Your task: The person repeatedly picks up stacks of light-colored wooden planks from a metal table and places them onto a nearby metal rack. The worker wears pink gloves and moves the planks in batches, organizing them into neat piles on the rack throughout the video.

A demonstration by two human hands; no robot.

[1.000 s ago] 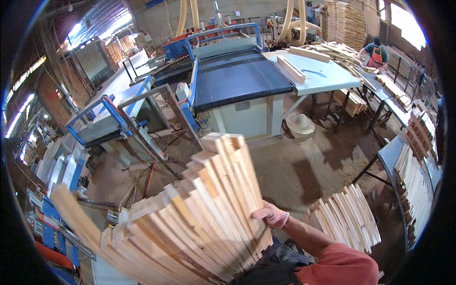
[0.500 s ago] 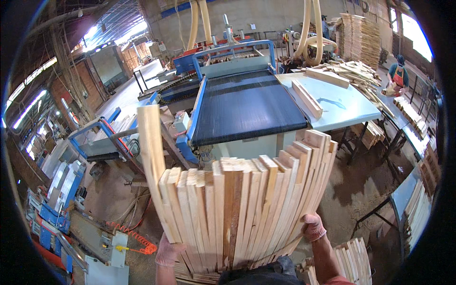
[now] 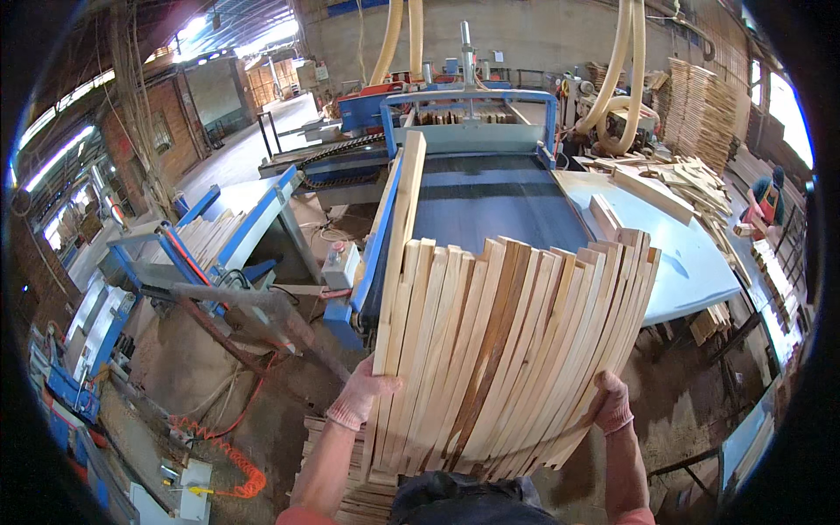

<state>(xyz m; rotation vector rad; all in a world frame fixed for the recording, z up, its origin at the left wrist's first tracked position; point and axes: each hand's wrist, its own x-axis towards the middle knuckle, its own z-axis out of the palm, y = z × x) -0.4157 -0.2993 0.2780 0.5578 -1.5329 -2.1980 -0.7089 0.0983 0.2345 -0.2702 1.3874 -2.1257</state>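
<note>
While the wooden strips (image 3: 503,359) stood bunched between the person and the dark belt (image 3: 486,206), the left grip (image 3: 360,394) and right grip (image 3: 612,403) were closed on the outer edges, sensibly, since the load looked heavy, stiff and liable to slip apart.

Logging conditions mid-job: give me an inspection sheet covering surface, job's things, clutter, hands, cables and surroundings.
Surface: dark conveyor belt ahead; pale table to its right.
Job's things: row of wooden strips, tops uneven; one tall strip near the left end rises well above the others.
Clutter: loose wood pieces heaped by the pale table's far edge.
Hands: left hand and right hand, both gloved, hold opposite ends of the row.
Cables: orange coiled hose at lower left.
Surroundings: another person, far right; tall stack of boards behind.
</note>
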